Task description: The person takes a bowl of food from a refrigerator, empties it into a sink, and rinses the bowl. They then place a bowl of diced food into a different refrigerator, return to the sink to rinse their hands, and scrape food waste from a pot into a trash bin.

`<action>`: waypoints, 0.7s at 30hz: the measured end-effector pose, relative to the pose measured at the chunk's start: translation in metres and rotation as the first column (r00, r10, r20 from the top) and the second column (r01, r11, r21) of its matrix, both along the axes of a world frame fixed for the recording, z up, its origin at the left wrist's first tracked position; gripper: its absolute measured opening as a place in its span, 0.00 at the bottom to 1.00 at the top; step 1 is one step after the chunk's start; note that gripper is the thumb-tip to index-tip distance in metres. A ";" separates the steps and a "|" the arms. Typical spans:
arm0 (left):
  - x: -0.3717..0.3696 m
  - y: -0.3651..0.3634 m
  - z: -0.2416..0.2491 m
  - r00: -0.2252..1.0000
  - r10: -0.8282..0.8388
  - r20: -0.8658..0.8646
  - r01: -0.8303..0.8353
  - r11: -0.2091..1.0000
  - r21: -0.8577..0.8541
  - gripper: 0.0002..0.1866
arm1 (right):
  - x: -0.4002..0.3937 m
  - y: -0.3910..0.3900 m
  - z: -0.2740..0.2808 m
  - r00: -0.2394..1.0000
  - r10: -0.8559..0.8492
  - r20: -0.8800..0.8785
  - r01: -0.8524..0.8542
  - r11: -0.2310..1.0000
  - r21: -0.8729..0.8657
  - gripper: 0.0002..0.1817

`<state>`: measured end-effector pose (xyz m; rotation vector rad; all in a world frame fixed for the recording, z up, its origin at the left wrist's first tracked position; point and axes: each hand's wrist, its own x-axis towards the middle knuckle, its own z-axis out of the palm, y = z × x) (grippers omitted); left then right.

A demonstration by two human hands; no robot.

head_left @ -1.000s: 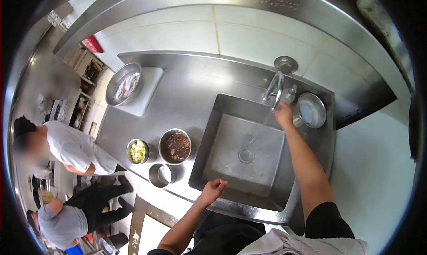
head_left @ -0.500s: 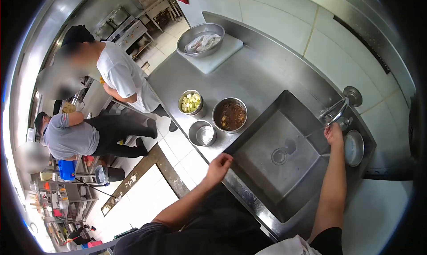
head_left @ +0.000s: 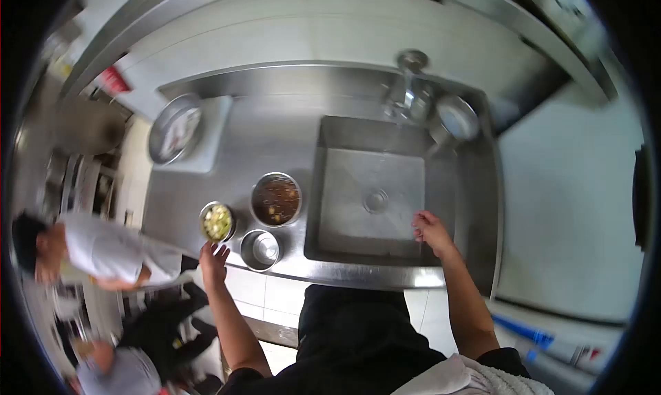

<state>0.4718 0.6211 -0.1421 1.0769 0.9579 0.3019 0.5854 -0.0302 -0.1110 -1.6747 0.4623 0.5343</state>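
Note:
My left hand (head_left: 214, 263) is at the counter's front edge, its fingers apart and their tips right by a round metal container of pale green and yellow cubes (head_left: 217, 223). Beside that container stands an open metal pot (head_left: 261, 250) with a shiny bottom showing. Behind it, a larger metal pot holds brown liquid with bits floating in it (head_left: 277, 200). Over the front right part of the metal sink (head_left: 372, 178) hovers my right hand (head_left: 432, 230), fingers loosely bent and apart, holding nothing. The faucet (head_left: 407, 95) rises at the sink's back edge.
A metal bowl with a whitish cloth (head_left: 180, 130) rests on a white cutting board (head_left: 215, 137) at the counter's left end. Another metal bowl (head_left: 457, 118) leans in the back right corner, by the faucet. Two people (head_left: 113, 247) are to the left.
My right hand has left the faucet and come forward over the sink. My left hand has moved left to the container of cubes. The view has turned to face the sink squarely.

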 end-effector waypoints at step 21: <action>0.034 -0.063 0.230 0.445 -0.889 0.104 0.848 0.456 0.268 0.33 | -0.346 0.152 0.117 0.857 -0.319 0.403 0.419 0.889 -0.187 0.20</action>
